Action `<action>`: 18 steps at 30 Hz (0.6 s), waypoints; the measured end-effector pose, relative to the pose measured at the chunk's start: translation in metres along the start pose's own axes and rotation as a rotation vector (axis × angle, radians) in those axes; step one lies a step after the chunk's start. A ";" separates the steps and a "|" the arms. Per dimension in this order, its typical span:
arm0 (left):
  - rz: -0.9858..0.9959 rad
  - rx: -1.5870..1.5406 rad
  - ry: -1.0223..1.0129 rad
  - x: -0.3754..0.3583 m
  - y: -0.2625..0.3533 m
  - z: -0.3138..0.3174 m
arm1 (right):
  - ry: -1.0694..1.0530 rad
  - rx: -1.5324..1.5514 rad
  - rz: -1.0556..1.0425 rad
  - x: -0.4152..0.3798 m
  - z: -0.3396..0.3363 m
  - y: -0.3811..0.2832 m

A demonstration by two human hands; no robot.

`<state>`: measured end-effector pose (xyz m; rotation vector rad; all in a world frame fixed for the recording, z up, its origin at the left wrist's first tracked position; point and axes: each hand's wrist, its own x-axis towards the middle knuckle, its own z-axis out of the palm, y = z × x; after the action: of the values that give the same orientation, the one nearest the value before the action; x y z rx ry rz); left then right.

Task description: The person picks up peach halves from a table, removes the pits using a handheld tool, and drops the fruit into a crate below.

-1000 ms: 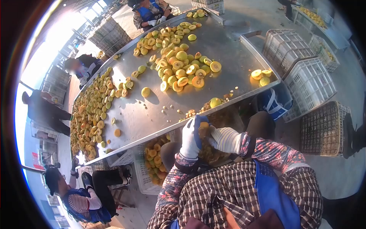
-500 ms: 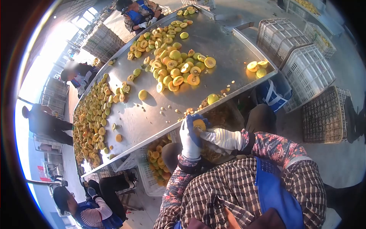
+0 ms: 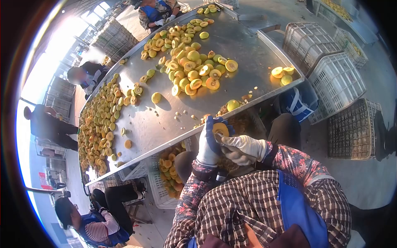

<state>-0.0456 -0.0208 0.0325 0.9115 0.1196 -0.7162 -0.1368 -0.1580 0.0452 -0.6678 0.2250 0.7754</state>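
Observation:
In a white glove with blue-coated fingers, my left hand [image 3: 208,144] is closed around a halved yellow peach [image 3: 221,129], its cut face turned up. My right hand [image 3: 244,148], in a pale glove, has its fingers curled together at the peach's lower right edge. A small thin thing seems to reach from those fingers to the cut face, too small to name. Both hands are just off the near edge of the metal table [image 3: 244,53]. A whole-looking yellow-green peach [image 3: 233,105] lies on the table edge beyond them, beside loose pits.
Peach halves lie in a middle pile [image 3: 192,68] and a larger left pile [image 3: 97,128]. Below the table stands a white crate [image 3: 159,198] with peach halves. Stacked crates [image 3: 337,78] and a blue bag [image 3: 298,107] are right. Several people are around the table's far and left sides.
My right hand's fingers have shifted slightly and now show more clearly below the peach, whose cut face is more visible. My left hand still holds it. The view has moved a little.

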 end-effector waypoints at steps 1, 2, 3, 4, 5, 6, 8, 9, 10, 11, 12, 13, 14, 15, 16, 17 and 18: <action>0.027 -0.023 -0.023 0.003 0.000 -0.002 | -0.009 -0.045 0.010 -0.002 -0.003 -0.003; 0.052 -0.142 -0.042 0.008 0.000 -0.007 | -0.017 -0.138 0.057 -0.010 -0.007 -0.006; 0.064 -0.144 -0.035 0.007 0.003 -0.010 | 0.000 -0.309 0.071 -0.015 -0.015 -0.009; 0.236 0.201 0.025 0.007 0.007 -0.012 | 0.136 -0.725 -0.084 -0.007 -0.030 -0.002; 0.400 0.547 0.089 0.007 0.011 -0.015 | 0.273 -1.136 -0.251 0.006 -0.049 0.010; 0.685 1.162 0.144 0.006 0.014 -0.023 | 0.451 -1.492 -0.330 0.007 -0.046 0.006; 0.739 1.506 0.087 0.004 0.015 -0.035 | 0.502 -1.459 -0.110 -0.005 -0.042 -0.005; 0.773 1.850 0.020 0.002 0.014 -0.037 | 0.510 -1.479 -0.112 -0.007 -0.044 -0.007; 0.680 1.849 -0.028 -0.002 0.012 -0.038 | 0.501 -1.498 -0.113 -0.009 -0.046 -0.010; 0.728 1.879 -0.037 -0.005 0.007 -0.041 | 0.570 -1.468 -0.143 -0.011 -0.049 -0.012; 0.762 1.842 -0.032 -0.008 0.008 -0.038 | 0.635 -1.435 -0.171 -0.012 -0.051 -0.013; 0.794 1.806 -0.028 -0.010 0.010 -0.035 | 0.626 -1.444 -0.173 -0.012 -0.053 -0.015; 0.795 1.806 -0.017 -0.009 0.011 -0.038 | 0.618 -1.421 -0.200 -0.013 -0.056 -0.015; 0.744 1.542 0.038 -0.007 0.015 -0.038 | 0.612 -1.399 -0.224 -0.012 -0.056 -0.017; 0.686 1.276 0.089 -0.008 0.019 -0.040 | 0.608 -1.397 -0.190 -0.013 -0.053 -0.019; 0.623 1.340 0.126 -0.014 0.032 -0.046 | 0.602 -1.404 -0.189 -0.014 -0.053 -0.020; 0.595 1.455 0.223 -0.020 0.048 -0.053 | 0.589 -1.424 -0.171 -0.014 -0.055 -0.020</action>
<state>-0.0207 0.0491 0.0401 2.2791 -0.5405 -0.0192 -0.1302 -0.2110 0.0185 -2.2400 0.1117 0.4576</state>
